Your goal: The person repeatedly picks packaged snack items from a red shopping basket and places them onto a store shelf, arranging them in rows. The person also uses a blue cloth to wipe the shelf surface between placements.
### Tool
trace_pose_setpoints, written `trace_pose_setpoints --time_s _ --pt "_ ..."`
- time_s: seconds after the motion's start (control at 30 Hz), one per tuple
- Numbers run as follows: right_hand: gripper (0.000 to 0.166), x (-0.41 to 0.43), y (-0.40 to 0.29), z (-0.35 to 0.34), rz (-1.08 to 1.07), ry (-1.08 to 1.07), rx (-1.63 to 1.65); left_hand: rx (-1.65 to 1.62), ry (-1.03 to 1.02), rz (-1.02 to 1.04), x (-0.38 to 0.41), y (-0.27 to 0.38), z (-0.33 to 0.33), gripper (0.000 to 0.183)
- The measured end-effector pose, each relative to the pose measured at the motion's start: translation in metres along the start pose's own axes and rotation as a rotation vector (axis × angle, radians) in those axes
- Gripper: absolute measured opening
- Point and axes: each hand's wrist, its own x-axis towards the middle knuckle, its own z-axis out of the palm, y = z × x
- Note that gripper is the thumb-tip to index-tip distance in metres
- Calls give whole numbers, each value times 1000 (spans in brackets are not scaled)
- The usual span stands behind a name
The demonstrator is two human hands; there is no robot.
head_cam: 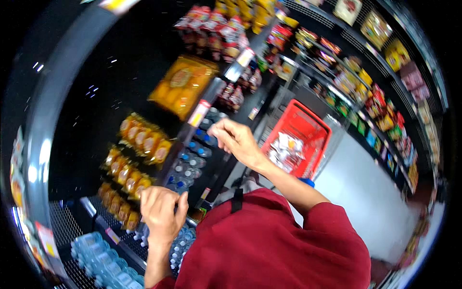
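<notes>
My left hand is at the near end of a row of yellow-wrapped snack packs on a dark shelf. Its thumb stands apart, but the other fingertips are hidden behind the hand, so whether it touches or grips a pack cannot be told. My right hand hovers at the shelf's front edge, above small bottles with blue caps. Its fingers are loosely bent with nothing visible in them. Farther along the shelf lies a large flat orange-yellow pack. More yellow packs lie between it and my left hand.
A red shopping basket holding plastic-wrapped packs sits in a metal cart on my right. Light-blue bottle packs stand at lower left. Snack shelves line the opposite side, across the pale floor.
</notes>
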Motion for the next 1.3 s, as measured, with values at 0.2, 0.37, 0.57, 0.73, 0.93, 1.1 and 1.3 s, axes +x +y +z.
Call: trace_pose_setpoints --time_s 0.2,0.37,0.57,0.73,0.93,1.1,1.3 --pt "25 -138 212 -92 486 408 -306 -280 -369 -208 -17 7 97 13" --pt "22 -210 280 -148 761 661 -145 -407 -609 -254 -16 30 140 27" --pt "29 -234 352 -209 872 954 263 -397 -749 -235 -18 29 175 20" --pt "38 -225 409 -248 817 1150 493 -425 -826 -296 -23 25 196 18" --pt "64 -210 455 -287 884 1101 521 -448 -907 -359 -45 20 223 19" --pt "54 -200 481 -303 950 1061 541 -480 -994 -432 -47 19 238 18" --pt "36 -216 500 -296 886 1280 612 -506 -982 -429 -44 16 250 17"
